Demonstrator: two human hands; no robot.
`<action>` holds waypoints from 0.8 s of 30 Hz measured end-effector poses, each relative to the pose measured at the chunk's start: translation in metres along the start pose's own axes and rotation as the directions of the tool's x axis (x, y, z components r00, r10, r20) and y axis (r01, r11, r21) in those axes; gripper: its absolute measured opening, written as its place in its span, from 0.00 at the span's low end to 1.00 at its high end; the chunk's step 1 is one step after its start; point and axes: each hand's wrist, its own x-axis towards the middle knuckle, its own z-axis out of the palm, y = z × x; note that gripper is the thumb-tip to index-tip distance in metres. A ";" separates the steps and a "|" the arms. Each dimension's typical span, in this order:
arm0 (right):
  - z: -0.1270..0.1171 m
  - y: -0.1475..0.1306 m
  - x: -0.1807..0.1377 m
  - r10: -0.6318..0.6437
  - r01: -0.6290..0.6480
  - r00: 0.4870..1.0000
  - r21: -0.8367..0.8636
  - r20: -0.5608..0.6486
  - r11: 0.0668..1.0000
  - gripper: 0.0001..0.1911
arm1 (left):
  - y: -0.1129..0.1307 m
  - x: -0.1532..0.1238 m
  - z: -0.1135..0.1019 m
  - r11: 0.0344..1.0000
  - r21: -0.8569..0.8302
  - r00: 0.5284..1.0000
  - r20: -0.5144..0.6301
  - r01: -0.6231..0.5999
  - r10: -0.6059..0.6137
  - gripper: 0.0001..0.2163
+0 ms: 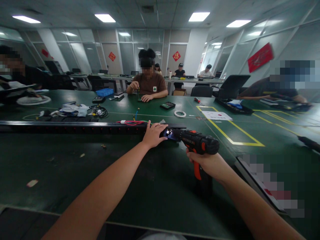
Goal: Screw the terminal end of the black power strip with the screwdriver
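My right hand (208,165) is wrapped round the grip of a black and orange cordless screwdriver (197,141), which points left at the end of a long black power strip (75,127) lying across the green table (155,193). My left hand (153,134) rests on that end of the strip, fingers curled over it, right beside the tool's lit tip. Red and green wires (131,122) lie just behind the strip.
A person in a brown shirt (147,85) works opposite; others sit at left and right. Cables and parts (82,110), a blue bin (104,92), a tape roll (180,113), a white sheet (216,115) inside yellow floor-tape lines, a flat device (260,181) at right.
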 end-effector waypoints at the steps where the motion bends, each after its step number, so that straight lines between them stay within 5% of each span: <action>1: 0.000 0.000 0.000 -0.008 0.008 1.000 -0.003 -0.003 1.000 0.07 | 0.000 0.000 0.000 1.000 0.000 1.000 0.002 0.001 -0.001 0.30; 24: 0.002 -0.006 -0.001 0.071 -0.068 0.996 0.072 -0.044 0.995 0.10 | 0.000 0.000 -0.001 1.000 0.003 1.000 0.004 0.005 -0.005 0.29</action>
